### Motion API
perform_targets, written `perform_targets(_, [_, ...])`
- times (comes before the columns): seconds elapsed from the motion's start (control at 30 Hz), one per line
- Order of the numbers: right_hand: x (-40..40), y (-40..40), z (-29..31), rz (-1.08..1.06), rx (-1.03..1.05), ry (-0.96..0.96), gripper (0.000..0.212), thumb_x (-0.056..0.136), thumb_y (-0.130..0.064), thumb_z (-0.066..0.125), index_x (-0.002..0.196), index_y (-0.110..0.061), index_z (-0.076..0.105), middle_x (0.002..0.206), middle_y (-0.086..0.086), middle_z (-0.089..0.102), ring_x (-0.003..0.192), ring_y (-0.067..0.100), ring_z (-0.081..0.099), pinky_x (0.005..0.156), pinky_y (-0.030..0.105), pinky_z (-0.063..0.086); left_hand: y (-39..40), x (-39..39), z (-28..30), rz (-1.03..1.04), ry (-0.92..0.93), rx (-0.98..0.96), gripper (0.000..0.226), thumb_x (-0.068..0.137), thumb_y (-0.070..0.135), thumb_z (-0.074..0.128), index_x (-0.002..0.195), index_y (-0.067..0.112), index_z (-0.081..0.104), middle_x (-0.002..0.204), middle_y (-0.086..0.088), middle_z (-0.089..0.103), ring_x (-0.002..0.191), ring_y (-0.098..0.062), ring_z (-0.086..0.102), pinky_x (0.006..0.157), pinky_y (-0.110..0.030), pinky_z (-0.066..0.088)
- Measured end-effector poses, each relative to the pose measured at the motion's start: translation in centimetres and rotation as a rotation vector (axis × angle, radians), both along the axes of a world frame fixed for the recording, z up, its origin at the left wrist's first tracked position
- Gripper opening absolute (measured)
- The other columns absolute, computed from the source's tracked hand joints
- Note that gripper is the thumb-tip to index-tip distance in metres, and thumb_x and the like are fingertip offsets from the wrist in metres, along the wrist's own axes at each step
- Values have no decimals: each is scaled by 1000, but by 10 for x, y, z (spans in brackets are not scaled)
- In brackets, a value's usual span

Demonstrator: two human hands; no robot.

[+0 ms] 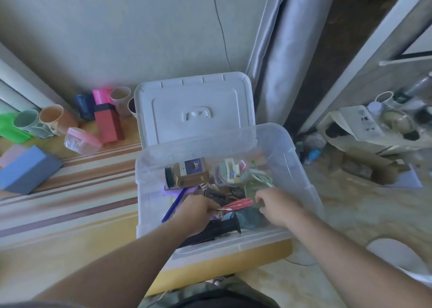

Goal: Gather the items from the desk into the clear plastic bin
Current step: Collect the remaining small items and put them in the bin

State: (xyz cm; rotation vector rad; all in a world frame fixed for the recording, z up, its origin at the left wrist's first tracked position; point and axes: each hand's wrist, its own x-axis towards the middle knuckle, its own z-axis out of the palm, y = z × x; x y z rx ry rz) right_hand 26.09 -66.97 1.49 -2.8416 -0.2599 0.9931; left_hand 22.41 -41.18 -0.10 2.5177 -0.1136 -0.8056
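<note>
Inside the clear plastic bin point(304, 167) at the table's point(70, 237) right edge, the left hand point(198, 210) pinches one end of a red-and-white item point(238, 203); the right hand point(277, 205), fingers curled, grips its other end. The bin's lid point(194, 109) leans behind, and cups point(50, 118) stand at the far left corner.
</note>
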Motion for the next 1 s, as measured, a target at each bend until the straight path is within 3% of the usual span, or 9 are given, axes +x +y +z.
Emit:
perform_targets(0.1, [0, 4, 7, 1, 126, -2, 25, 101, -33, 63, 126, -36, 64, 126, -12, 61, 103, 16, 58, 82, 37, 53, -12, 2, -3, -2, -4, 15, 28, 103, 22, 55, 116, 33, 77, 106, 10, 77, 93, -12, 67, 85, -33, 57])
perform_targets(0.27, [-1, 14, 13, 81, 130, 60, 30, 100, -40, 59, 130, -37, 62, 132, -8, 61, 113, 20, 60, 93, 43, 55, -21, 9, -8, -54, 25, 83, 36, 97, 11, 56, 115, 33, 77, 105, 6, 76, 94, -20, 65, 81, -33, 55])
perform_targets(0.47, [2, 31, 18, 106, 225, -13, 19, 100, -36, 60, 118, -38, 66, 113, -14, 60, 102, 14, 59, 88, 41, 57, -11, 12, 7, -90, 28, 88, 33, 100, 16, 53, 125, 28, 71, 112, 1, 73, 97, -22, 63, 77, -29, 50])
perform_targets(0.57, [7, 50, 20, 144, 334, -123, 17, 99, -30, 64, 114, -34, 69, 113, -17, 58, 110, 11, 55, 97, 38, 53, 8, 11, 26, -42, -53, -24, 41, 97, 9, 49, 126, 27, 71, 121, 3, 69, 107, -22, 61, 84, -32, 52])
perform_targets(0.67, [17, 84, 26, 170, 413, -310, 20, 94, -20, 71, 113, -26, 73, 114, -14, 60, 116, 8, 48, 110, 42, 46, 45, 14, 42, 35, -227, -148, 35, 93, 14, 54, 115, 30, 75, 119, 8, 68, 110, -13, 60, 96, -37, 54])
perform_targets(0.77, [30, 133, 29, 215, 507, -467, 27, 83, -9, 80, 106, -21, 76, 106, -10, 62, 105, 19, 56, 93, 37, 48, 98, 18, 57, 159, -434, -181, 28, 88, 21, 59, 108, 31, 76, 114, 13, 67, 107, -9, 60, 89, -32, 54])
perform_targets(0.83, [39, 175, 33, 263, 541, -503, 29, 82, -7, 79, 108, -19, 76, 105, -7, 61, 105, 21, 55, 90, 37, 51, 140, 19, 66, 249, -533, -114, 28, 86, 19, 64, 108, 33, 75, 120, 13, 64, 112, -8, 55, 90, -27, 47])
perform_targets(1.0, [60, 302, 35, 371, 639, -529, 36, 80, -7, 74, 115, -18, 74, 112, -2, 61, 110, 27, 54, 84, 46, 56, 273, 8, 55, 484, -573, 1, 35, 88, 22, 68, 117, 40, 70, 133, 13, 54, 123, -12, 45, 99, -28, 39])
